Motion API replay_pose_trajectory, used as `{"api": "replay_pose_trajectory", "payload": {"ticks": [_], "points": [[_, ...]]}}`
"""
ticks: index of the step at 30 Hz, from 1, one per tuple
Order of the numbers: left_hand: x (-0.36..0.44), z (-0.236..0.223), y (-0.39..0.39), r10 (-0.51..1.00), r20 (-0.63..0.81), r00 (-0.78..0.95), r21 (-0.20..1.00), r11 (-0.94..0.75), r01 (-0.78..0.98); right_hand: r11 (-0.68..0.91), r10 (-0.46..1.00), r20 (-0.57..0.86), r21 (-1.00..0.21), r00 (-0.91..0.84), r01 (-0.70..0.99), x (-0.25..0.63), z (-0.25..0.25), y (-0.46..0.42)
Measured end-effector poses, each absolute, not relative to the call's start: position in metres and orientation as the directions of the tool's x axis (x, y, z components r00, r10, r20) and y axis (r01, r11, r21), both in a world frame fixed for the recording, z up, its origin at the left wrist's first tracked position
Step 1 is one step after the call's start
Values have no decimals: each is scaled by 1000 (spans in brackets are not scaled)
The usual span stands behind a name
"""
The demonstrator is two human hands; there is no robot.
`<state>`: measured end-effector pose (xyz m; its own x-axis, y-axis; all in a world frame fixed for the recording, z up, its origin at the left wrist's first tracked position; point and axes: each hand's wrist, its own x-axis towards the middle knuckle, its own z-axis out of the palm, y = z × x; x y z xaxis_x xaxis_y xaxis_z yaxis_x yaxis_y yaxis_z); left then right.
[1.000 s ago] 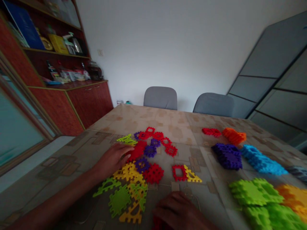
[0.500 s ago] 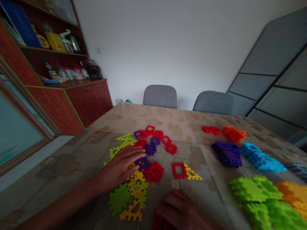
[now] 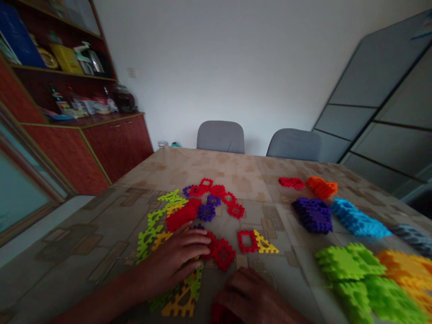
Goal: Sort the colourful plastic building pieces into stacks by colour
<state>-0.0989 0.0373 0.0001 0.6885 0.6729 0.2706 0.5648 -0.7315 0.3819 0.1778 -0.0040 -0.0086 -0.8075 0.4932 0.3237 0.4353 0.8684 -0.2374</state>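
Observation:
My left hand [image 3: 180,254] lies palm down over a cluster of flat toothed plastic building pieces, fingers stretched out. Its fingertips reach the edge of red toothed pieces [image 3: 223,255] beside a mostly covered purple one. Lime-green pieces [image 3: 152,235] and a yellow triangle [image 3: 182,300] border that hand. Low in the view, my right hand [image 3: 251,292] is curled over red toothed pieces [image 3: 222,313], which are partly cut off by the frame. Ahead lie red squares [image 3: 236,210] and purple squares [image 3: 206,212]. A red frame [image 3: 247,241] with a yellow triangle [image 3: 266,243] sits to their right.
Stacks of toothed pieces stand on the right of the table: purple [image 3: 313,216], blue [image 3: 359,218], lime green [image 3: 351,262], orange [image 3: 321,186] and red [image 3: 290,182]. Two grey chairs [image 3: 220,136] are behind the table. A wooden cabinet [image 3: 118,146] stands at left.
My left hand has slid nearer to me, uncovering a long red area. The red pieces by its fingertips have turned and spread apart. My right hand stays over its red pieces. The view has shifted slightly.

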Motion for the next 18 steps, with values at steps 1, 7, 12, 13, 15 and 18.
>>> {"api": "replay_pose_trajectory", "payload": {"ticks": [1, 7, 12, 13, 15, 18], "points": [[-98, 0, 37, 666, 276, 693, 378, -738, 559, 868, 494, 318, -238, -809, 436, 178, -7, -4], [-100, -2, 40, 671, 306, 675, 360, -738, 571, 860, 505, 277, -238, -817, 451, 180, -9, -3], [-92, 5, 82, 766, 300, 569, 319, -642, 697, 861, 503, 241, -218, -830, 459, 179, -18, 0], [-87, 7, 96, 777, 298, 555, 312, -629, 712, 862, 502, 242, -215, -830, 458, 178, -19, 0], [-78, 9, 125, 786, 294, 544, 295, -616, 730, 868, 494, 268, -204, -827, 453, 178, -21, 0], [-67, 9, 156, 793, 279, 541, 274, -606, 747, 868, 495, 314, -210, -810, 450, 177, -27, 0]]}}
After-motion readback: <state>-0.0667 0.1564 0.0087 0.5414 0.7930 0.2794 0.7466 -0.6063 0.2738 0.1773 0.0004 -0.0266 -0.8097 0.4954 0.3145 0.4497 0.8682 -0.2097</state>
